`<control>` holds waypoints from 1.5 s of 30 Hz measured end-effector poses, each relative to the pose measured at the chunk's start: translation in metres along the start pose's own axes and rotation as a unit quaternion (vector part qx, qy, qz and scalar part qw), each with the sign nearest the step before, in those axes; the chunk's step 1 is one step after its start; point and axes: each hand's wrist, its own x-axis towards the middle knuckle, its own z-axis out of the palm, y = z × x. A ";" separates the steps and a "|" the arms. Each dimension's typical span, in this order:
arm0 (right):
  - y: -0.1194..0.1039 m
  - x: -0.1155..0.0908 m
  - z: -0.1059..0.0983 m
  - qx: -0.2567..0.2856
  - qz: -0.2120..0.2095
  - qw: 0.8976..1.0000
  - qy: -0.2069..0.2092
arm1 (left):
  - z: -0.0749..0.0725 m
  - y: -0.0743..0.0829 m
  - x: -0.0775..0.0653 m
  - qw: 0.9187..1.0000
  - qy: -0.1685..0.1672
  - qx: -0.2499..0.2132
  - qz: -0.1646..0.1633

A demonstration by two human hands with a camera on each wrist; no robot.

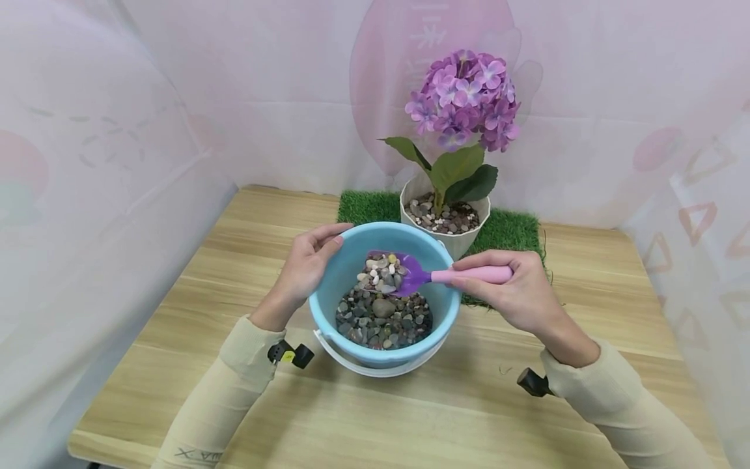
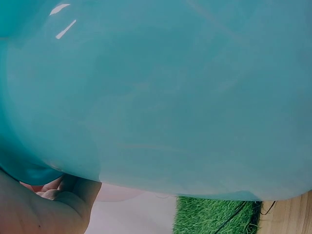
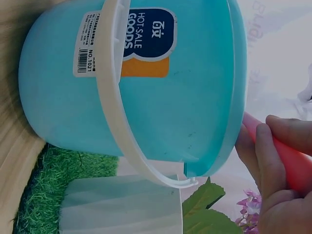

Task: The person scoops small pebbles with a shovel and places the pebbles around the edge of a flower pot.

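Note:
A light blue bucket (image 1: pixel 323 296) stands on the table with grey and brown pebbles (image 1: pixel 383 322) in its bottom. My left hand (image 1: pixel 307 264) holds the bucket's left side, thumb at the rim. In the left wrist view the blue wall fills most of the picture, and part of the left hand (image 2: pixel 46 207) shows at the lower left. My right hand (image 1: pixel 521 290) grips the pink handle of a small shovel (image 1: pixel 415 275). Its purple scoop, heaped with pebbles (image 1: pixel 379 273), is over the bucket's opening. In the right wrist view the pink handle (image 3: pixel 287 158) lies between thumb and fingers.
Behind the bucket, a white pot (image 1: pixel 463 242) with a purple hydrangea (image 1: pixel 465 98) and pebbles stands on a green turf mat (image 1: pixel 372 207). The bucket's white handle (image 1: pixel 381 372) hangs down in front. Pale printed cloth (image 1: pixel 281 143) surrounds the wooden table (image 1: pixel 181 352).

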 end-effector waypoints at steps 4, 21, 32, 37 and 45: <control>0.002 -0.002 -0.003 -0.006 -0.005 1.000 0.009 | 0.000 0.000 0.000 1.000 0.001 0.003 -0.002; 0.000 -0.008 -0.018 -0.016 -0.018 0.999 0.042 | 0.000 0.000 0.000 1.000 0.000 0.002 -0.006; -0.006 -0.007 -0.027 -0.048 -0.010 0.995 0.082 | 0.000 0.001 -0.001 1.000 -0.002 0.002 -0.005; -0.005 -0.006 -0.032 -0.053 -0.011 0.994 0.097 | 0.000 0.001 -0.001 1.000 -0.003 -0.002 -0.005; -0.002 -0.003 -0.038 -0.060 -0.008 0.991 0.119 | -0.001 0.000 -0.001 1.000 -0.004 -0.004 -0.003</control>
